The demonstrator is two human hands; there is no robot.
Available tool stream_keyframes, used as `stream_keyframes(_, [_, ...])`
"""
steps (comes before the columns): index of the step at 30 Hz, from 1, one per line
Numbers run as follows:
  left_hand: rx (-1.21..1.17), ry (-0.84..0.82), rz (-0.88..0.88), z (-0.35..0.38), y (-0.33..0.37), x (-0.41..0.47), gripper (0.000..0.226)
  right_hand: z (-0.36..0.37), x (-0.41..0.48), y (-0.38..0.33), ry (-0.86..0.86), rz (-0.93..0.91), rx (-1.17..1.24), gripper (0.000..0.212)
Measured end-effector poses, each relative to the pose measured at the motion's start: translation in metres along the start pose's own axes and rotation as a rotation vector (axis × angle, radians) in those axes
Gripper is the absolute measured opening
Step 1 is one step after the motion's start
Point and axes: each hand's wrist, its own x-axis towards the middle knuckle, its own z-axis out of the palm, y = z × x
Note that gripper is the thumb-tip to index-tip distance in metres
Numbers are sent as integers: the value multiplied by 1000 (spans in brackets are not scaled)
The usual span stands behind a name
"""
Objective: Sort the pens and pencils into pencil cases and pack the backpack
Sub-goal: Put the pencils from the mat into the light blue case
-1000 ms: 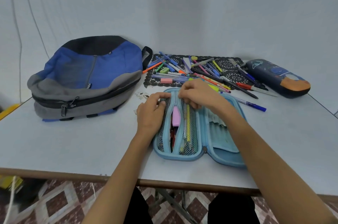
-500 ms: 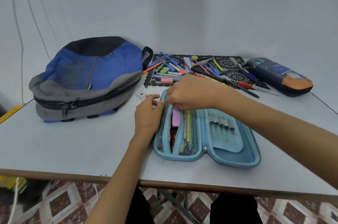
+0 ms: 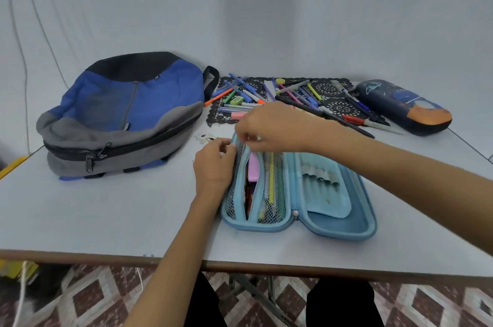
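A light blue pencil case point(image 3: 357, 222) lies open near the table's front edge. Its left half carries a mesh pocket point(image 3: 277, 193) with a slit down the middle; a pink item point(image 3: 253, 172), a yellow pencil and other pens show inside. My left hand point(image 3: 213, 166) pinches the case's upper left edge. My right hand point(image 3: 272, 126) reaches across from the right and pinches the top end of the mesh pocket. What its fingertips hold there is too small to tell. Loose pens and pencils point(image 3: 293, 94) lie behind on a black lace mat point(image 3: 333, 92).
A blue and grey backpack point(image 3: 128, 113) lies zipped at the left. A dark pencil case with a space print point(image 3: 405, 108) rests at the back right. A small printed card point(image 3: 204, 138) lies beside my left hand. The table's front edge point(image 3: 106, 257) is close.
My right hand has slid left along the top of the blue case, from its middle to the mesh pocket's top end, uncovering the right half. My left hand has stayed at the case's corner.
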Motion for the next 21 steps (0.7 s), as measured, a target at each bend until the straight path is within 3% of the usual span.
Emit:
stream_keyframes(3, [-8,-1,-14,0,1,-1,22,5,-2,6,-63,411,362,16])
stream_keyframes(6, [-12,5,-13,1,0,0,23,11,1,-3,-134,542,555,33])
stream_keyframes(9, [-19,8,-14,1,1,-1,22,9,5,-19,-140,628,384,40])
stream_keyframes(14, [-36,10,-9,1,1,-2,22,5,12,-33,-111,652,181,23])
stream_keyframes(21, [-33,19,-31,0,2,-2,22,4,20,-41,-146,672,116,23])
